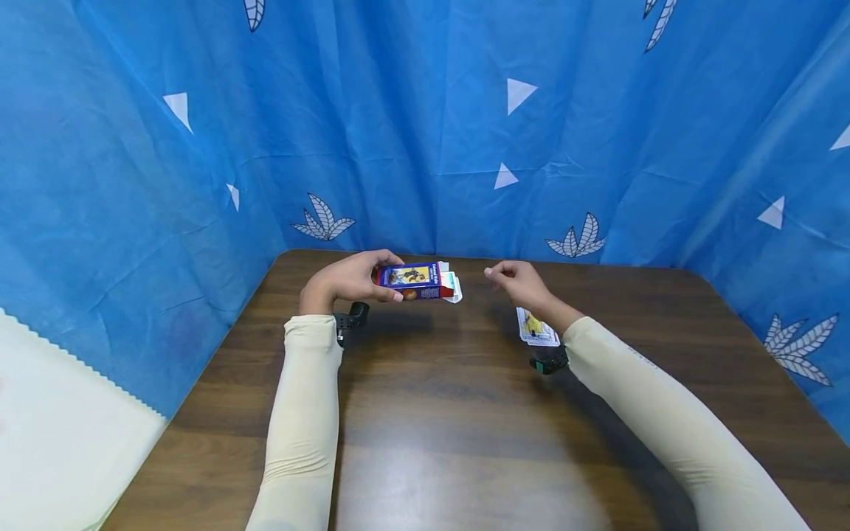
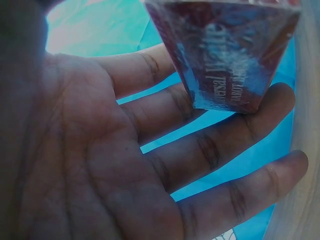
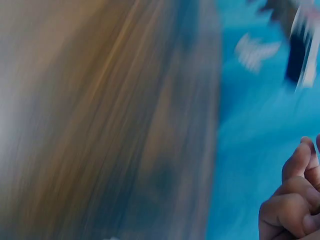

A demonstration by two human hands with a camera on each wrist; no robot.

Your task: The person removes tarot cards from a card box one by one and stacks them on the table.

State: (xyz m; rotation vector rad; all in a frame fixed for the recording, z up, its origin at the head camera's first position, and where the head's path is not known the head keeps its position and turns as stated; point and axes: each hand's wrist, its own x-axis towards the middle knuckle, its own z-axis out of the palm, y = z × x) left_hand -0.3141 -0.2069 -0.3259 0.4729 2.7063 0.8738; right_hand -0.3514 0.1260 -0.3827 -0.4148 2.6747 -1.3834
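Note:
In the head view my left hand (image 1: pixel 350 277) grips a dark blue and red tarot card box (image 1: pixel 412 276) between thumb and fingers, above the far part of the table. White flaps stand out from the box's right end, which faces my right hand. The left wrist view shows the printed end of the box (image 2: pixel 225 60) against the fingers of that hand (image 2: pixel 135 145). My right hand (image 1: pixel 521 284) is apart from the box, its fingers curled and nothing visible between them. A small stack of cards (image 1: pixel 538 330) lies under the right wrist, partly covered by it.
The brown wooden table (image 1: pixel 425 413) reaches back to a blue curtain (image 1: pixel 425 133) with white leaf and triangle prints. Black wrist devices show by both wrists. White cloth (image 1: pixel 60 428) is at the left.

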